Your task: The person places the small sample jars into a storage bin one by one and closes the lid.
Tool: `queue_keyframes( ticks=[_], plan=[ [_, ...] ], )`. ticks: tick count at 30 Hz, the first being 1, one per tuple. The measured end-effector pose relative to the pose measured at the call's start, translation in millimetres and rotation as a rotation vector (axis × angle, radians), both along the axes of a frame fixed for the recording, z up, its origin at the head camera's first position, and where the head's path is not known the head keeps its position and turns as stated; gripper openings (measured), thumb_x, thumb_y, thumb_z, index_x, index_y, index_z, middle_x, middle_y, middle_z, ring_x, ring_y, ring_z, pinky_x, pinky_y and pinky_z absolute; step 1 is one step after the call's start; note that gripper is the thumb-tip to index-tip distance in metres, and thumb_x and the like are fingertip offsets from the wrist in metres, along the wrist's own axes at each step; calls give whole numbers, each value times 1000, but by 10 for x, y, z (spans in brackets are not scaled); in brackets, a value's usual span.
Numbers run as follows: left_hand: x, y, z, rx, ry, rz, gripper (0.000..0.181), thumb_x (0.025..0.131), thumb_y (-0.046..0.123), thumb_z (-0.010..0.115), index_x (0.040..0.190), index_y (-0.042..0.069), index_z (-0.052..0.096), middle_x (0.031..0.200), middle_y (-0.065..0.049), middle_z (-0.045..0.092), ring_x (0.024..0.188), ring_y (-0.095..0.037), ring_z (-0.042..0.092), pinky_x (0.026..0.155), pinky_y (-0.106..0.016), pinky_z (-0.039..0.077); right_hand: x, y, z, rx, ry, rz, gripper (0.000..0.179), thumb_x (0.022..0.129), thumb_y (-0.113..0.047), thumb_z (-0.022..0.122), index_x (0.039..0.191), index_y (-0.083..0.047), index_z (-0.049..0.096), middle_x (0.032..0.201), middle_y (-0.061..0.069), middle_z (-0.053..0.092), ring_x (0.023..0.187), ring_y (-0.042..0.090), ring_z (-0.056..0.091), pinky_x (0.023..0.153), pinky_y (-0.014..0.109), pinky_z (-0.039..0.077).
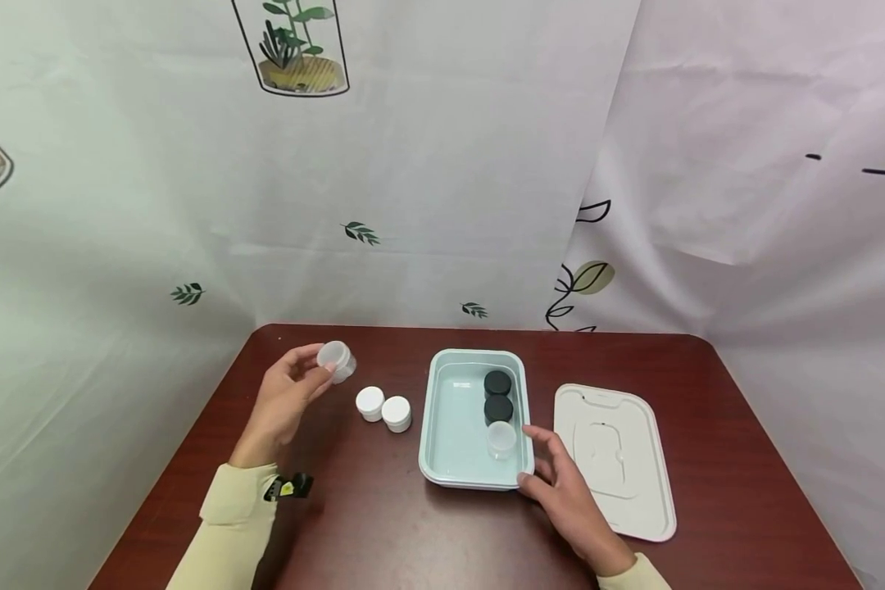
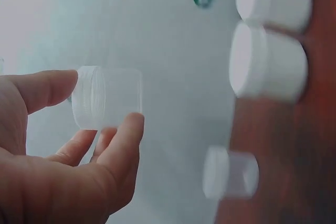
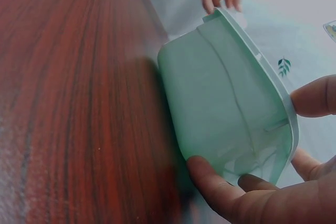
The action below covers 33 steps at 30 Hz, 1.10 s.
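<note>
My left hand [image 1: 280,401] pinches a small clear jar [image 2: 122,97] by its lid and base, thumb on one end and fingertips at the other, above the table's left side. Two white jars [image 1: 383,409] stand together to its right. Another clear jar [image 2: 231,174] is blurred on the table in the left wrist view. With thumb and fingers, my right hand [image 1: 564,492] grips the near right side of a pale blue-green plastic container [image 1: 450,426]. Inside, along its right wall, sit two black-lidded jars [image 1: 497,396] and a clear jar [image 1: 501,441].
A white rectangular lid [image 1: 642,459] lies on the dark red table [image 1: 383,533], right of the container and beside the right hand. A light patterned cloth [image 1: 442,180] hangs behind the table's far edge.
</note>
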State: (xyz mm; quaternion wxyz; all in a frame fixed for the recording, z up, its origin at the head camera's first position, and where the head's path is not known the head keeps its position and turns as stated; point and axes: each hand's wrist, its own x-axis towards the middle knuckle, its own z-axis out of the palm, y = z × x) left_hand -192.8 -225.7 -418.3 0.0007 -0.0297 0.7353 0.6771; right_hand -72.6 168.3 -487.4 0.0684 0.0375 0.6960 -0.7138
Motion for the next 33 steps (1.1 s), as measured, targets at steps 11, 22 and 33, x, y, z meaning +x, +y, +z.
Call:
queue_keyframes(
  ticks=[11,22,33],
  plan=[
    [67,561,186,148,70,-259,47,101,4,69,143,-5,50,122,-6,58,110,-13,69,100,-37,60,-4,-11,-15,12,3,5,62,95,6,61,151,-12,44,159,21,44,132,36,62,87,28,59],
    [188,1139,112,14,38,-450,45,96,6,74,136,-3,58,120,-12,69,101,-17,70,85,-29,61,-8,-7,-16,9,5,3,62,95,6,61,152,-12,44,162,20,41,136,39,59,88,29,59],
    [318,1543,-128,-325,112,-705,35,94,21,81,123,7,69,121,-7,74,116,-22,71,103,-37,56,-5,-8,-12,0,0,3,63,94,5,61,152,-11,43,158,23,46,129,35,63,86,28,59]
  ],
)
